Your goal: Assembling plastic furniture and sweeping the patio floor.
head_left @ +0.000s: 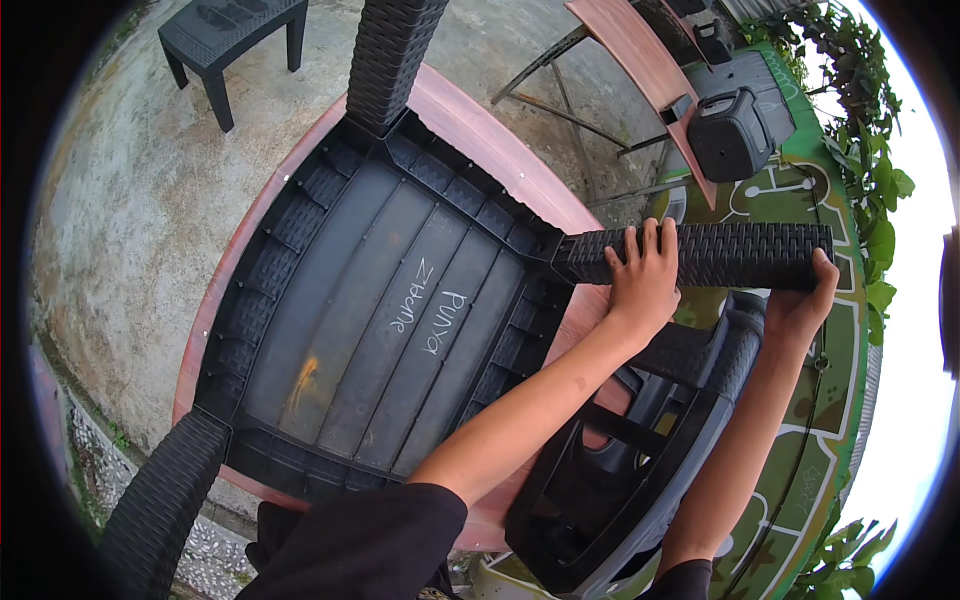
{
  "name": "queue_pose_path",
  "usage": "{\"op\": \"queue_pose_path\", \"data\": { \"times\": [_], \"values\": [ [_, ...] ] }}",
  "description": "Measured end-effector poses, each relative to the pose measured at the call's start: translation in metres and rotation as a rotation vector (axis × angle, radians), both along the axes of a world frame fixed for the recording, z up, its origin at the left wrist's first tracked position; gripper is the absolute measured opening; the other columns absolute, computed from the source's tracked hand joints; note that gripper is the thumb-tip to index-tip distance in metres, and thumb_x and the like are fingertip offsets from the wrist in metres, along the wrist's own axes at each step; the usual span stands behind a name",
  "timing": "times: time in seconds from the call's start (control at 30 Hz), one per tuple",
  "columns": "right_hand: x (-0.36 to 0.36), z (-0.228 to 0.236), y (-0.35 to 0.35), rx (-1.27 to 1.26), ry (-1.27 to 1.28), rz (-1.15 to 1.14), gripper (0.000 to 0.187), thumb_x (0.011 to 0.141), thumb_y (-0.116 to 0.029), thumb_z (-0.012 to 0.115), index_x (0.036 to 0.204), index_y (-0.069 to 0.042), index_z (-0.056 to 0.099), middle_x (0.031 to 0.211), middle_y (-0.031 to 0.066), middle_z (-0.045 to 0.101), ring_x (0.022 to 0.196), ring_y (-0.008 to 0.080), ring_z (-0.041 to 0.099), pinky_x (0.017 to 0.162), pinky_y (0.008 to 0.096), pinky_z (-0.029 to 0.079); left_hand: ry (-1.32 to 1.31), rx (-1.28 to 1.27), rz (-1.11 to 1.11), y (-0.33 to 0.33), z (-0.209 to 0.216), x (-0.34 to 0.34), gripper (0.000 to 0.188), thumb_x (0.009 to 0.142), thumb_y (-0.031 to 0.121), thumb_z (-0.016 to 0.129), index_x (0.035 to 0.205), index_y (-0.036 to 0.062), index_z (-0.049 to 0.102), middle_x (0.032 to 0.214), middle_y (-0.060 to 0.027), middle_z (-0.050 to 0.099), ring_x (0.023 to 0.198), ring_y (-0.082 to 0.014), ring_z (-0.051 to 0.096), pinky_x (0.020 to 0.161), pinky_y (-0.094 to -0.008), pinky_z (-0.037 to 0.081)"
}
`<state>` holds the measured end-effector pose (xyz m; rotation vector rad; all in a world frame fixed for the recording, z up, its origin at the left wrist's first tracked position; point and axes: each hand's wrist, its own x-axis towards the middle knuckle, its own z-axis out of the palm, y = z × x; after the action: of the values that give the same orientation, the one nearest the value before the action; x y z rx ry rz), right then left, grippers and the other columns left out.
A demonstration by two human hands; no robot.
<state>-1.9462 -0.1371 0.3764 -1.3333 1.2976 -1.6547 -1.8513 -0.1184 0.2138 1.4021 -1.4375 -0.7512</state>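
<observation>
An upturned black plastic seat point(345, 290) lies on a wood-patterned tabletop point(475, 130), its ribbed underside facing up with pale handwriting on it. Woven-textured legs rise from its corners: one far leg point(390, 75), one near-left leg point(165, 500), and the right chair leg point(730, 250), which both hands hold. My left hand point(645, 280) lies over this leg close to the seat corner, fingers curled across its top. At the leg's outer end, my right hand point(798, 300) grips from below, a digit reaching up over the end. The leg's base meets the corner socket; how firmly it sits I cannot tell.
A black plastic frame with slots, like a chair back point(690, 420), stands right beside the seat under my forearms. A small black table point(235, 35) is on the concrete floor far left. Far right are another wood-topped table point(640, 60), a black speaker point(735, 135) and a painted green wall point(815, 400).
</observation>
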Motion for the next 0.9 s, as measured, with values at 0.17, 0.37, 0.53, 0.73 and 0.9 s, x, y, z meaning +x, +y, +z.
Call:
{"op": "queue_pose_path", "data": {
  "times": [0.17,0.37,0.53,0.73,0.9],
  "values": [
    [-0.014,-0.013,-0.01,0.057,-0.069,-0.047,0.027,0.084,-0.025,0.062,0.099,-0.002,0.062,0.095,0.0081,0.066,0.089,0.0205,0.063,0.086,0.0372,0.049,-0.029,0.006,0.014,-0.004,-0.011,-0.005,0.085,0.068,0.014,0.081,0.136,0.0039,0.031,0.134,-0.0164,0.042,0.127,-0.0413,0.043,0.094,-0.066,0.043],
    [-0.018,-0.03,-0.016,-0.028,-0.037,0.074,0.024,0.086,-0.02,0.06,0.1,0.0,0.062,0.093,0.0085,0.066,0.083,0.0205,0.065,0.079,0.0352,0.053,-0.018,0.023,-0.009,-0.009,-0.023,-0.008,0.086,0.068,0.014,0.081,0.137,0.0029,0.031,0.135,-0.0167,0.042,0.127,-0.0411,0.042,0.095,-0.0669,0.042],
    [-0.012,-0.047,-0.017,-0.095,0.007,0.055,0.022,0.086,-0.014,0.061,0.104,-0.002,0.06,0.093,0.0068,0.064,0.085,0.0193,0.065,0.079,0.0352,0.053,0.032,0.017,-0.06,-0.008,-0.034,-0.001,0.086,0.067,0.011,0.078,0.138,0.001,0.031,0.134,-0.0178,0.043,0.127,-0.0406,0.042,0.096,-0.0652,0.041],
    [0.002,-0.034,0.015,0.204,0.109,-0.097,0.052,0.083,-0.037,0.072,0.117,-0.002,0.054,0.117,0.0093,0.059,0.113,0.0208,0.054,0.097,0.0445,0.042,0.113,-0.113,-0.064,0.016,-0.027,0.02,0.081,0.076,0.009,0.072,0.14,-0.0075,0.025,0.144,-0.0277,0.036,0.131,-0.0455,0.038,0.107,-0.0465,0.037],
    [0.009,-0.047,0.075,0.268,0.186,-0.158,0.083,0.086,-0.04,0.07,0.144,0.007,0.031,0.135,0.0203,0.052,0.126,0.0263,0.05,0.097,0.0387,0.041,0.186,-0.138,-0.147,0.127,-0.05,0.091,0.022,0.082,0.007,0.069,0.1,-0.0048,0.065,0.113,-0.0224,0.065,0.102,-0.0365,0.065,0.084,-0.0381,0.054]
  ]
}}
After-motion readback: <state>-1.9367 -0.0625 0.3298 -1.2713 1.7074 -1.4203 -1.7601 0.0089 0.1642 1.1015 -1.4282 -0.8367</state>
